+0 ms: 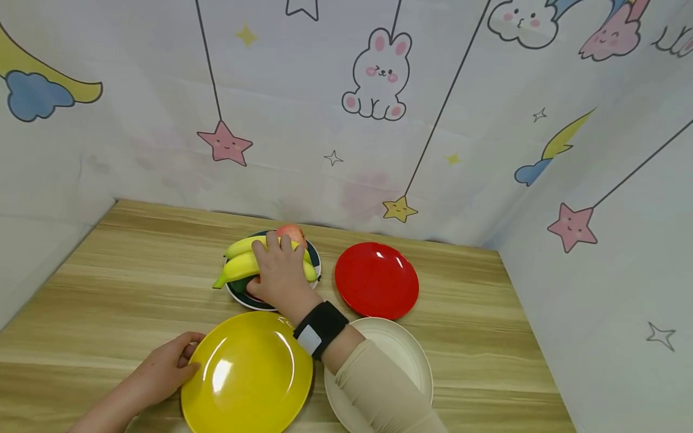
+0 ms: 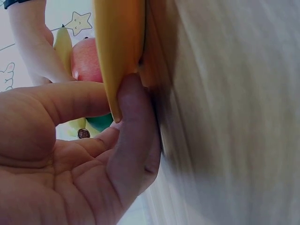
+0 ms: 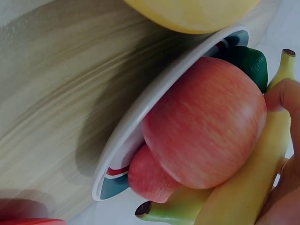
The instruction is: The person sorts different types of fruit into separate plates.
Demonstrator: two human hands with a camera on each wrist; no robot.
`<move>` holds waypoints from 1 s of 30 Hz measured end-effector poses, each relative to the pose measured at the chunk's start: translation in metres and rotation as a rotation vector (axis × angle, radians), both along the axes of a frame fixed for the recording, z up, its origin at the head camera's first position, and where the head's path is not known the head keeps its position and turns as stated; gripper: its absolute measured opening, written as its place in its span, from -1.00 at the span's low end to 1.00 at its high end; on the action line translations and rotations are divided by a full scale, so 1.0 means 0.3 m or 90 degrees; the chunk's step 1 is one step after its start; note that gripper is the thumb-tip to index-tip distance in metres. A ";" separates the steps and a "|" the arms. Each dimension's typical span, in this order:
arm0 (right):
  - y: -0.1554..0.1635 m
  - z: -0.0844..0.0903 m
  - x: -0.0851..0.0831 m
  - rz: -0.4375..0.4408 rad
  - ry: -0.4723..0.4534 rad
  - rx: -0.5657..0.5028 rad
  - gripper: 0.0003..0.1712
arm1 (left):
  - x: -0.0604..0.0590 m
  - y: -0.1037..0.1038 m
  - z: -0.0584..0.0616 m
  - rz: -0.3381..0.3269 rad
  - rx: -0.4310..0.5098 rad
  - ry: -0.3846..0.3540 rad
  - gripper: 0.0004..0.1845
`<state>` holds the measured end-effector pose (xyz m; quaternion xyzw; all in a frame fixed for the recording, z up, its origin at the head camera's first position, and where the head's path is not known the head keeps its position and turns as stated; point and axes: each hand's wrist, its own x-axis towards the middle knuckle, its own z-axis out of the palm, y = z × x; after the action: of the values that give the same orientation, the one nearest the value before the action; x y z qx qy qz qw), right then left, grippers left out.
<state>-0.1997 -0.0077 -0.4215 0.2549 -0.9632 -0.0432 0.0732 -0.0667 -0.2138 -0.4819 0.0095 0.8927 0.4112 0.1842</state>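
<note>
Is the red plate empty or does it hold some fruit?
Empty: the round red plate shows only its bare glossy surface; the fruit lies in the neighbouring dish.

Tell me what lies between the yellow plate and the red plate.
In the head view, the person's right forearm, with its black wrist strap, crosses the gap between the yellow plate and the red plate; beneath it, bare wooden table.
</note>
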 end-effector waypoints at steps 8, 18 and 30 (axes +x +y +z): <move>-0.013 -0.014 0.003 -0.015 0.038 0.023 -0.39 | -0.007 0.001 0.003 -0.004 0.001 -0.001 -0.55; -0.009 0.016 0.014 0.008 0.072 0.015 -0.26 | -0.003 -0.001 0.004 -0.009 0.007 0.007 -0.55; 0.035 0.084 0.018 0.049 -0.010 -0.166 -0.30 | 0.005 0.007 0.019 -0.012 -0.003 0.013 -0.57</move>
<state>-0.1942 0.0029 -0.3963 0.2800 -0.9509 0.0870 0.0994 -0.0653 -0.2117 -0.4762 0.0213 0.8954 0.4071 0.1791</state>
